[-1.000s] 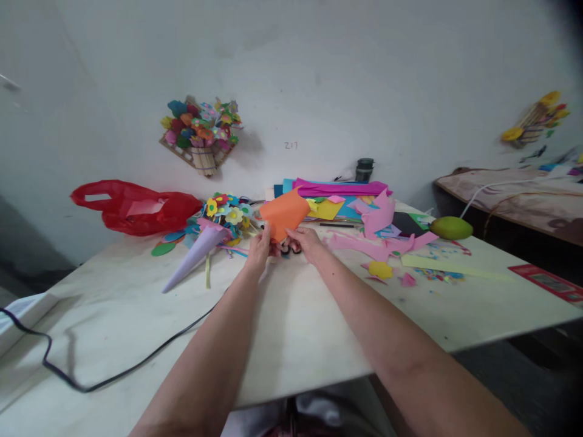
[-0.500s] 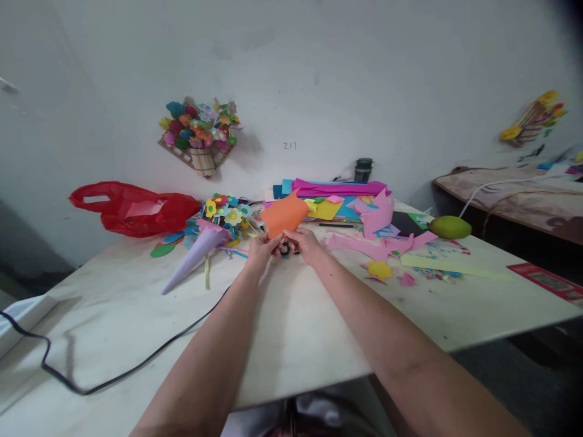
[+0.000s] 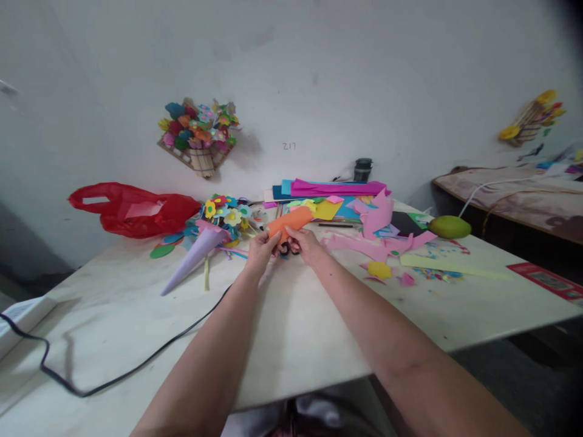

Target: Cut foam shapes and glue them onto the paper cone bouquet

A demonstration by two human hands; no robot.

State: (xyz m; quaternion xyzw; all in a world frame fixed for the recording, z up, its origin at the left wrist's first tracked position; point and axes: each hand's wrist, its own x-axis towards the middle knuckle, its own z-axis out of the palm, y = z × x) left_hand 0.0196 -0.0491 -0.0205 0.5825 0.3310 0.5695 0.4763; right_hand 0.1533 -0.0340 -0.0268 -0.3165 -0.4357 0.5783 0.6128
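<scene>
The orange sheet [image 3: 291,219] looks matt and smooth, like craft foam or soft paper, and so does the purple cone [image 3: 195,258]. I see thin, wrinkled, shiny plastic in the red bag [image 3: 122,221], ribbed wooden sticks in the wall basket [image 3: 202,162], and a smooth, faintly glossy bench [image 3: 314,334].

And down goes the orange sheet [image 3: 291,218]! A second ago it stood tall and broad, one pointed corner jutting up toward the far edge of the tabletop [image 3: 310,328]; now it's a low, narrow band, curled over or tipped, hard to say which. The left hand [image 3: 260,252] has slid in, closer to the right hand [image 3: 304,244]. And more shows by that far edge: the dark blue sheet [image 3: 279,193] and pale yellow pieces [image 3: 303,204], freshly uncovered!
</scene>
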